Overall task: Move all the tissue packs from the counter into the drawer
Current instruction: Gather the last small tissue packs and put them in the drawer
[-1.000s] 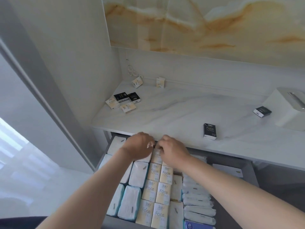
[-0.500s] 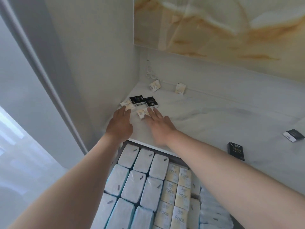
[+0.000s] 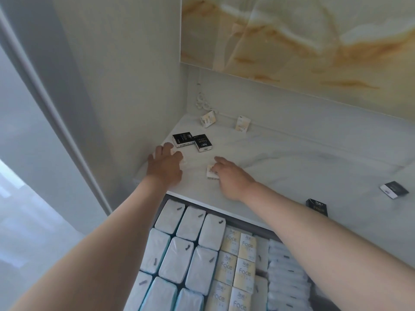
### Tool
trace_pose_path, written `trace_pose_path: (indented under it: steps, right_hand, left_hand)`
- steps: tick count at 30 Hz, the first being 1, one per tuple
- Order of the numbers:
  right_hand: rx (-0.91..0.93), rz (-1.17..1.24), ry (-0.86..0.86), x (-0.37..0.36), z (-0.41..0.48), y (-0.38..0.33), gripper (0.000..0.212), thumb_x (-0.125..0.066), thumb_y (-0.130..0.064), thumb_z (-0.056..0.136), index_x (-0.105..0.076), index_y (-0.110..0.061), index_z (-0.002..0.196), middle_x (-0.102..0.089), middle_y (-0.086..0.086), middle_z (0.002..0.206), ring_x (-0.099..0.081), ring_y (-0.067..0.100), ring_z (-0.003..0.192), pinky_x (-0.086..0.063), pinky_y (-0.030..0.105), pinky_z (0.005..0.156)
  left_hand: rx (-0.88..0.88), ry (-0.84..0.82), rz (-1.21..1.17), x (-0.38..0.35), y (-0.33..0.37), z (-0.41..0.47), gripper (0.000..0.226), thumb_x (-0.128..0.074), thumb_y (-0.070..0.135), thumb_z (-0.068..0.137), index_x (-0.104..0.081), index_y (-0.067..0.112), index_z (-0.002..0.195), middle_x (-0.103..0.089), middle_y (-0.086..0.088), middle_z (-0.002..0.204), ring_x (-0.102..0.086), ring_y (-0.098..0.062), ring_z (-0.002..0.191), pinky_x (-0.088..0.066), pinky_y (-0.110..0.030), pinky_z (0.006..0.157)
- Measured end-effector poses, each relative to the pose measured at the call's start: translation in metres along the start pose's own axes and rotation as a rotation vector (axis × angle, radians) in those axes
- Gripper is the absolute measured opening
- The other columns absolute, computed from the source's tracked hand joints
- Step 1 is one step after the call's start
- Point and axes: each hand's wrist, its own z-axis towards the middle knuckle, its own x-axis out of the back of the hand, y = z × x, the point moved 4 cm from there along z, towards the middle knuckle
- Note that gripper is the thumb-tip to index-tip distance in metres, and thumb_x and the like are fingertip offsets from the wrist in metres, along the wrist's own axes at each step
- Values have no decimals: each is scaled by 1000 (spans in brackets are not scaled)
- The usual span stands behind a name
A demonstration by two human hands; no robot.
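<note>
On the counter (image 3: 292, 167) lie four black packs and three cream ones — right hand (image 3: 231, 176) fingers curl onto a cream pack (image 3: 211, 173); left hand (image 3: 165, 163), fingers spread, perhaps covers another.

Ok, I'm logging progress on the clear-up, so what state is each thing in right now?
drawer: open, nearly full of packs
left hand: flat over a pale pack, grip unclear
right hand: fingers on a cream pack, not lifted
two black packs: flat, touching
two cream packs: leaning on back wall
black pack: upright near edge
far-right black pack: lying flat
</note>
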Motion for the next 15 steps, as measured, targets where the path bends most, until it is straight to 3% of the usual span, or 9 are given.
trace_pose_path:
  steps: [3, 5, 9, 15]
  right_hand:
    - [-56, 88, -16, 1, -21, 10, 36, -51, -4, 93, -55, -5, 129, -53, 13, 130, -49, 30, 121, -43, 38, 99]
    - [-96, 104, -8, 3, -37, 15, 33, -55, -12, 95, -56, -5, 127, -53, 13, 128, -48, 30, 121, -42, 39, 100]
    - [-160, 128, -16, 2, -79, 14, 36, -59, -19, 93, -50, -8, 126, -48, 12, 128, -45, 30, 120, -43, 38, 97]
    - [-190, 135, -67, -5, -148, -7, 66, -62, -26, 85, -38, -28, 146, -38, 1, 136, -48, 27, 119, -48, 40, 95]
  left_hand:
    - [-22, -87, -161, -1, 9, -8, 33, -56, 13, 91, -48, 16, 123, -39, -6, 141, -32, -27, 133, -39, -41, 101]
    - [-40, -118, -157, 2, 19, -16, 30, -56, 14, 90, -45, 16, 118, -48, -5, 125, -41, -26, 121, -43, -40, 92]
    - [-113, -173, -178, -1, 43, -46, 33, -63, 17, 82, -47, 21, 110, -50, 0, 114, -42, -22, 114, -44, -36, 91]
    - [-355, -258, -198, -6, 89, -111, 35, -67, 21, 74, -49, 27, 103, -45, 8, 102, -43, -15, 104, -39, -27, 75]
